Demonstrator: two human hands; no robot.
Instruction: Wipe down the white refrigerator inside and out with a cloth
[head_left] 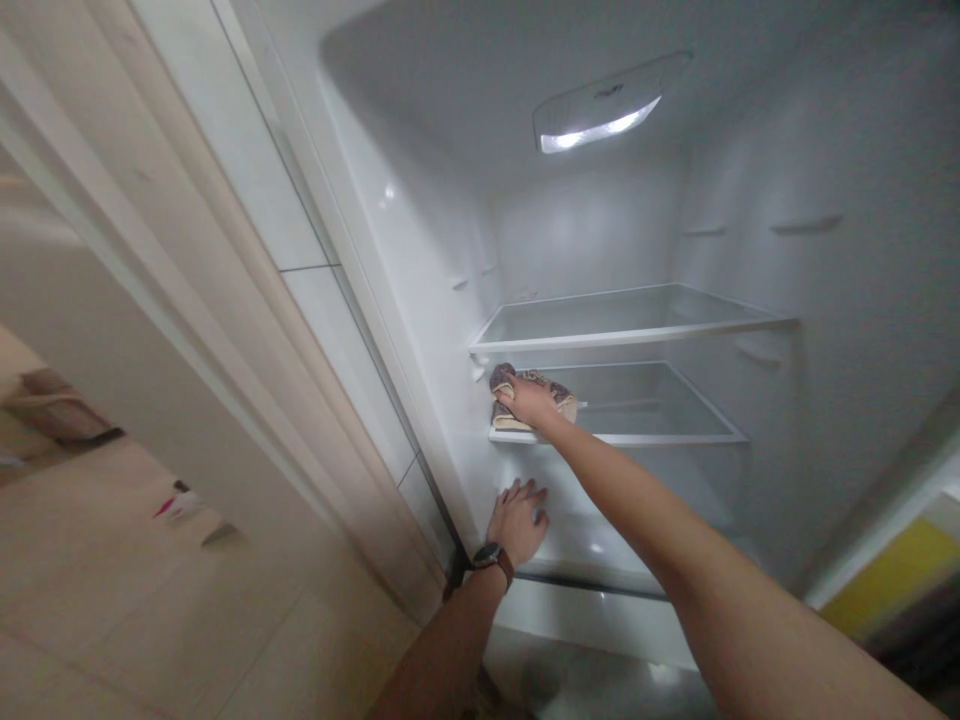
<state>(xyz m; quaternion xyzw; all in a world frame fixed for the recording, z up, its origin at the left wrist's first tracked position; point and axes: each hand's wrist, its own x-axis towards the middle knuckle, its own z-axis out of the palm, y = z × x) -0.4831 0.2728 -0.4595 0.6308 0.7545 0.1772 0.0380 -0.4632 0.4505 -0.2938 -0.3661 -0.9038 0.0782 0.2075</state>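
A patterned brown and cream cloth (553,385) lies bunched on the left end of the lower glass shelf (630,400) inside a fridge. My right hand (527,400) is closed over the cloth, pressing it at the shelf's front left corner. Below that shelf, my left hand (519,522) has its fingers spread near the fridge's left inner wall and holds nothing. Whether its fingertips touch a surface, I cannot tell. A dark watch (491,558) with a brown strap is on the left wrist.
Another glass shelf (630,318) sits just above the cloth. A lit lamp (600,130) is in the fridge ceiling. Shelf ledges (806,225) stick out of the right wall. Left of the fridge stand a tiled strip (322,310) and a door frame (225,330).
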